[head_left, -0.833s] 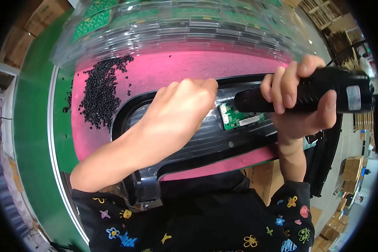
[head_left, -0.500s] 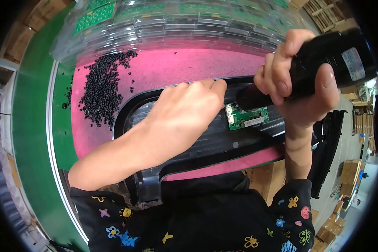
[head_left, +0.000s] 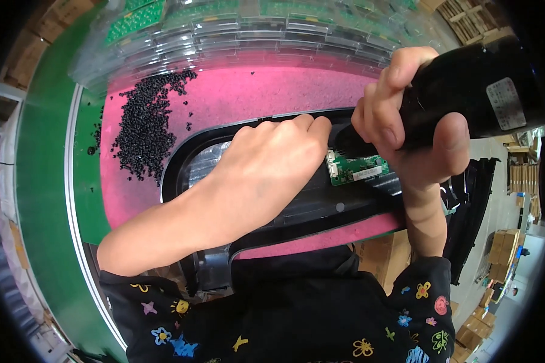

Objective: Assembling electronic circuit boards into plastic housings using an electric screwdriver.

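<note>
My right hand (head_left: 399,115) is wrapped around a black electric screwdriver (head_left: 454,97), its thumb along the body. The tool slants down to the left, its nose over the upper left corner of a green circuit board (head_left: 360,169). That board lies inside a large curved black plastic housing (head_left: 309,209), with white connectors along its left edge. My left hand (head_left: 278,148) is closed above the housing, knuckles up, its fingers bent beside the screwdriver's nose. Whatever its fingertips pinch is hidden, and the screwdriver's tip cannot be seen either.
A heap of small black screws (head_left: 145,124) lies on the pink mat (head_left: 236,91) at the left. Stacked clear plastic trays (head_left: 242,36) with green boards stand along the back. A cardboard box (head_left: 384,260) is below the table's near edge, and dark long parts (head_left: 475,218) are at the right.
My right hand and the screwdriver have shifted a little left, bringing the nose closer to my left fingers and the board's upper left corner. My left hand has barely moved.
</note>
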